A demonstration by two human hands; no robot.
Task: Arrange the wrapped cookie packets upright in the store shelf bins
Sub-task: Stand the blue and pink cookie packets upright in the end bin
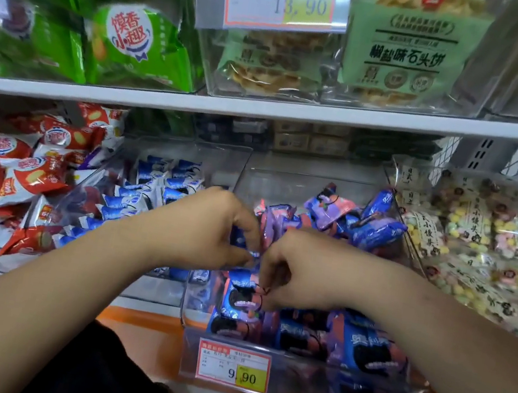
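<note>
While our left hand (207, 229) curls round a blue cookie packet (239, 238) and our right hand (303, 272) pinches a second packet (240, 299) just under its fingertips (264, 296) (both over the clear bin (297, 388)), we fear a slippery wrapper slips and knocks down the upright packets (296, 336) below.

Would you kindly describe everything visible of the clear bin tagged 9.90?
The clear bin is transparent, rigid-looking plastic, open-topped, on the lower shelf. A 9.90 price tag sits on its front wall. Blue-and-purple cookie packets fill it, upright in front, jumbled behind. The left hand and right hand pinch packets above it.
</note>
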